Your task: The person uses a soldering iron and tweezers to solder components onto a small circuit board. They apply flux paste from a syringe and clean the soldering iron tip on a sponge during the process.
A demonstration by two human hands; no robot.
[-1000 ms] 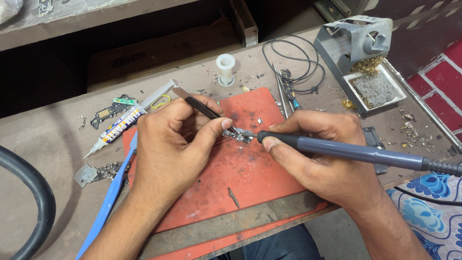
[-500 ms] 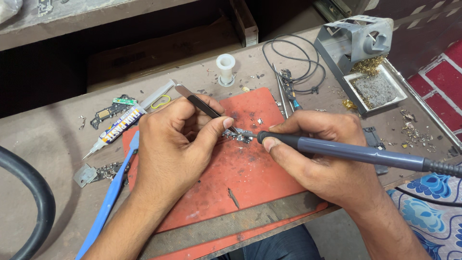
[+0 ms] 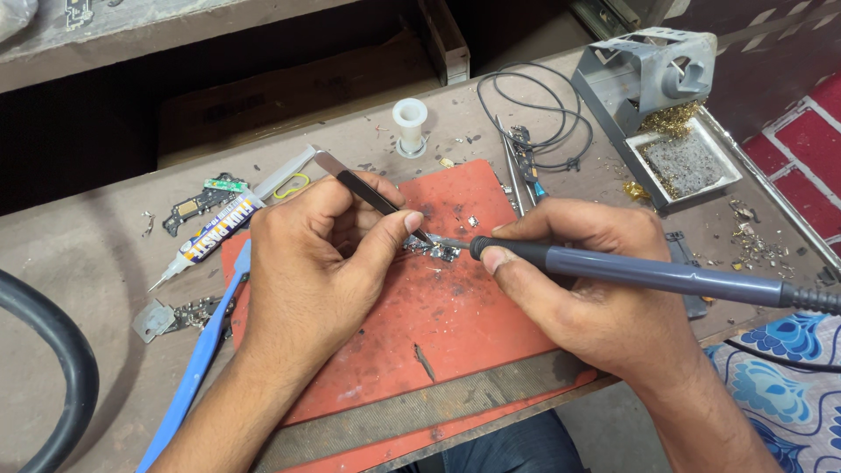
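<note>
Small circuit board lies on work mat, between left hand with tweezers and right hand with soldering iron; glue tube left, iron stand behind right.

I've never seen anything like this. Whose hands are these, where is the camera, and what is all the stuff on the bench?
There is no machine here: these are one person's two bare hands, seen from a camera worn on the head and looking down at the bench.

The left hand holds a pair of tweezers, whose tip presses on a tiny circuit board. The right hand grips a grey soldering iron like a pen, its tip on the same little board.

The board lies on a worn red mat. Around it on the bench: a tube of glue, a blue plastic tool, a small white spool, a coiled black cable, and a metal iron stand with a tray.
</note>
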